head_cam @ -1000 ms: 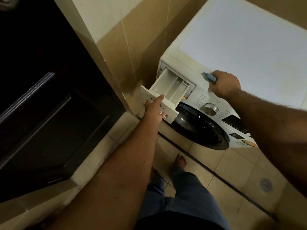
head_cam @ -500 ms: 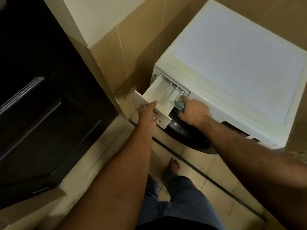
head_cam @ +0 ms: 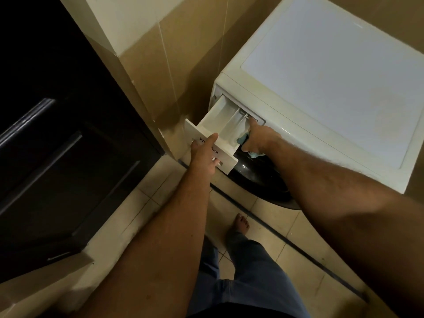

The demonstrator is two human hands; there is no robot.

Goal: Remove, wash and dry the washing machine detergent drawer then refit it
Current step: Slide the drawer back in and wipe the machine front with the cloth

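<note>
The white detergent drawer [head_cam: 223, 125] stands pulled far out of the white washing machine [head_cam: 332, 88] at its top left corner, with its compartments showing. My left hand [head_cam: 205, 154] grips the drawer's front panel, thumb on top and fingers under the lower edge. My right hand [head_cam: 258, 138] holds a light blue cloth [head_cam: 243, 140] bunched in its palm. Its index finger points into the back right compartment of the drawer, near the machine's opening.
The machine's dark round door [head_cam: 259, 180] sits below the drawer. A beige tiled wall [head_cam: 174, 65] stands left of the machine, and a dark cabinet [head_cam: 57, 157] fills the left side. My bare foot [head_cam: 239, 226] stands on the tiled floor [head_cam: 263, 216].
My right hand, with the cloth, came down from the machine's top edge to the drawer, and its index finger now reaches into the back right compartment. My left hand has kept its grip on the front panel.
</note>
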